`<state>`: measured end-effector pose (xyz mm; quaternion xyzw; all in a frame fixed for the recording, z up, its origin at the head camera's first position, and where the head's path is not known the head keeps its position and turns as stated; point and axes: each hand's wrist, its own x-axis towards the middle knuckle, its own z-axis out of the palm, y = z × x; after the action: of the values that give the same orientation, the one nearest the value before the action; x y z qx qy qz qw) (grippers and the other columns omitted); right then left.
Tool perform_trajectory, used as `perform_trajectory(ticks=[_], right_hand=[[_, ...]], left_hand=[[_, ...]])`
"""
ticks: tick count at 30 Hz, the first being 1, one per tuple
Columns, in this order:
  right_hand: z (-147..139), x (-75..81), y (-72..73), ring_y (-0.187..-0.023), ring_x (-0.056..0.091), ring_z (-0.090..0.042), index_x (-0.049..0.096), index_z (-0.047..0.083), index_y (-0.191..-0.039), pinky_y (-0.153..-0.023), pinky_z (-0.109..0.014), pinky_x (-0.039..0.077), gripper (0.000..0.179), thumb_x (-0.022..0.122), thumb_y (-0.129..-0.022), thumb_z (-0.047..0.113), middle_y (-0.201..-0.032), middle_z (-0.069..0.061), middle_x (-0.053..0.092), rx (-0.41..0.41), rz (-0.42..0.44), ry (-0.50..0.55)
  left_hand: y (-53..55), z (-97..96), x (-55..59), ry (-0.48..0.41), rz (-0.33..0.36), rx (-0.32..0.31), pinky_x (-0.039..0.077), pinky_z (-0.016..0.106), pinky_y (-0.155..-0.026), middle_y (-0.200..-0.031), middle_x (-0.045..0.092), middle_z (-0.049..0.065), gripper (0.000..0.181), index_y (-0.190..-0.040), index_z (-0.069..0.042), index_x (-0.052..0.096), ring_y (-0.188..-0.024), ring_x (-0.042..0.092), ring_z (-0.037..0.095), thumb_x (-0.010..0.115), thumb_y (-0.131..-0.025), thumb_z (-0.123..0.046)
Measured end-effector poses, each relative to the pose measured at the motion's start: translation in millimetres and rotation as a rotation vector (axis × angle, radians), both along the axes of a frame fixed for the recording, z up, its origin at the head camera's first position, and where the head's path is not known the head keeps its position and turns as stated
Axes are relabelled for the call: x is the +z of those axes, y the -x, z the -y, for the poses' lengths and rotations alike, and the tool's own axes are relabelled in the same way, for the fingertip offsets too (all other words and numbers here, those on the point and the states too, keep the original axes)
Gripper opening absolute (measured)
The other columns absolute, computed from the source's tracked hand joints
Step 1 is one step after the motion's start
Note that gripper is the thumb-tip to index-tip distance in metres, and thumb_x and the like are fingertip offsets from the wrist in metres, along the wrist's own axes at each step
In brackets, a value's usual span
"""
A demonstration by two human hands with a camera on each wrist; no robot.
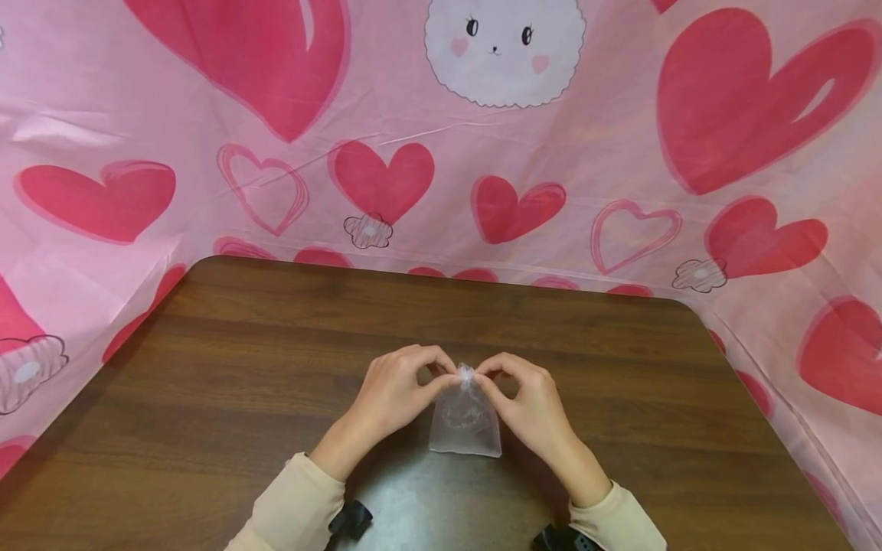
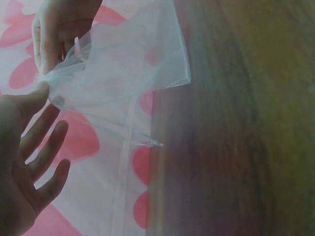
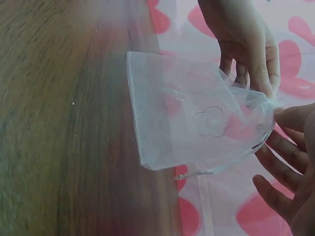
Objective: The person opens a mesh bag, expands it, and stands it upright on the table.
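Note:
A small sheer white drawstring pouch (image 1: 465, 432) hangs over the table with its neck gathered at the top and its flat bottom edge downward. My left hand (image 1: 403, 386) pinches the gathered neck between thumb and index finger from the left. From the right, my right hand (image 1: 534, 398) pinches the same neck, its fingertips close to the left ones. The other fingers of both hands are spread loosely away from the mesh. In the right wrist view a thin white drawstring (image 3: 199, 173) trails from the neck beside the pouch. A faint curved outline shows through the mesh.
A dark brown wooden table (image 1: 241, 398) with rounded far corners lies under the hands. Behind and beside it hangs a pink cloth (image 1: 448, 130) printed with red hearts. Black straps (image 1: 351, 520) sit near both wrists, by the cream sleeves (image 1: 292, 505).

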<state>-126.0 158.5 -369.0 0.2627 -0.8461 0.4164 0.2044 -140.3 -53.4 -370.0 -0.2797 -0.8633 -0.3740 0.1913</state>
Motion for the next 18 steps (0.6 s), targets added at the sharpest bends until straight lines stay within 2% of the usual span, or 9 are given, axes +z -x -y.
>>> perform_trajectory(ticks=[8,15,18], right_hand=[[0.0,-1.2,0.2,-0.078,0.062,-0.005,0.071,0.013,-0.088,-0.068,-0.03,0.052,0.015,0.081,-0.081,0.005,-0.082,0.009,0.066,-0.034,-0.052,-0.057],[-0.9,-1.5,0.0,-0.077,0.062,-0.005,0.07,0.014,-0.088,-0.067,-0.035,0.053,0.015,0.081,-0.081,0.008,-0.081,0.009,0.066,-0.05,-0.064,-0.071],[-1.5,-1.4,0.1,-0.077,0.061,-0.005,0.07,0.014,-0.088,-0.066,-0.039,0.054,0.015,0.081,-0.081,0.008,-0.081,0.009,0.066,-0.051,-0.063,-0.074]], left_hand=[[-1.1,0.9,2.6,0.031,0.015,0.038,0.04,0.026,-0.056,-0.077,0.064,-0.015,0.013,-0.085,-0.028,0.07,-0.068,0.06,0.006,0.082,-0.082,-0.03],[-1.4,2.7,3.7,0.044,0.041,0.065,0.039,0.027,-0.056,-0.078,0.064,-0.014,0.01,-0.087,-0.028,0.07,-0.063,0.056,0.009,0.08,-0.083,-0.03],[-1.3,3.3,3.7,0.049,0.046,0.073,0.039,0.027,-0.056,-0.078,0.063,-0.015,0.01,-0.088,-0.028,0.071,-0.061,0.052,0.006,0.08,-0.084,-0.03]])
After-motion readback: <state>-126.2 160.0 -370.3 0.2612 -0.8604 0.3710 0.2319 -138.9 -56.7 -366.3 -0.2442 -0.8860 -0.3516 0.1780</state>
